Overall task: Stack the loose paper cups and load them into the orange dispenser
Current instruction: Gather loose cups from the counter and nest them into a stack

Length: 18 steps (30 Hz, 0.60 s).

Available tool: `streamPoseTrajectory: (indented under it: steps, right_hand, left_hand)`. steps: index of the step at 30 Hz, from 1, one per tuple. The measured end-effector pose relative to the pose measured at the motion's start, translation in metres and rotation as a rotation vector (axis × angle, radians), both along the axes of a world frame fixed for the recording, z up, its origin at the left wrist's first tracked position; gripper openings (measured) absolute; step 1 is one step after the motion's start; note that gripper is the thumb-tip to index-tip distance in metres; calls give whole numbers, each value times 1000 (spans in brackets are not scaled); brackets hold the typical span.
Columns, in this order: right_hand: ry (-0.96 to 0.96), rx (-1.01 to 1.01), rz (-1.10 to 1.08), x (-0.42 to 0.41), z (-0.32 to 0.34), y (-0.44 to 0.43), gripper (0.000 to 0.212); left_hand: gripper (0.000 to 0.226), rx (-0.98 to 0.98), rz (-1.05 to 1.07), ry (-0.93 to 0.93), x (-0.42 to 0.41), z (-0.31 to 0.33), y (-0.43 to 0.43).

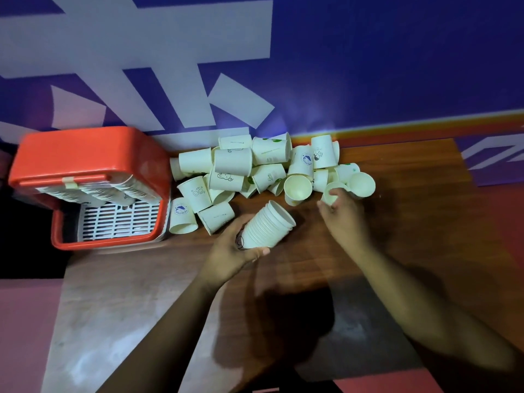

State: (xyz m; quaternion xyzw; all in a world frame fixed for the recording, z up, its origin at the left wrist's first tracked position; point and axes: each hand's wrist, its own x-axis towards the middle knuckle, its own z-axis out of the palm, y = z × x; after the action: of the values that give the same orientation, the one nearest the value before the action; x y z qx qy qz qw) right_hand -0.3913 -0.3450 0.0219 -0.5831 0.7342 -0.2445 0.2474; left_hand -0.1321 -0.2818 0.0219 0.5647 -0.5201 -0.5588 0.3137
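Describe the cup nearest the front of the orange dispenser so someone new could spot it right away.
Start at the orange plastic dispenser on the left of the brown wooden table. Just off its front right corner stands a cream paper cup, upside down. Unlike the plain cups beside it, it carries a round blue logo.

Two bare hands: left hand point(232, 252) at six o'clock, right hand point(344, 212) at four o'clock. One nested stack of cream paper cups point(268, 225), rims too close to count. Roughly two dozen loose cream paper cups point(232, 161) heaped at twelve o'clock. One orange plastic dispenser point(85, 154) at nine o'clock.
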Motion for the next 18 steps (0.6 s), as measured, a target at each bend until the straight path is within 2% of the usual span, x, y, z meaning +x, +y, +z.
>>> streamPoseTrajectory:
  steps: [3, 5, 7, 10, 12, 16, 18]
  right_hand:
    - [299, 135, -1, -23, -13, -10, 41]
    - [431, 243, 38, -28, -23, -11, 29]
    - [533, 270, 77, -29, -31, -8, 18]
    - [594, 248, 98, -34, -36, -2, 17]
    - [505, 182, 89, -39, -37, 5, 17]
    - [14, -86, -56, -41, -14, 19, 8]
    - [-154, -132, -115, -41, 4, 23, 7]
  left_hand:
    - [63, 30, -4, 28, -4, -1, 1]
    - [64, 54, -5, 37, -5, -4, 1]
    - [67, 68, -4, 27, -7, -6, 2]
    - [67, 62, -15, 2, -9, -8, 1]
    - [67, 61, -17, 0, -10, -9, 1]
    - [69, 55, -34, -38, -13, -11, 2]
    - [71, 51, -57, -83, -16, -12, 3]
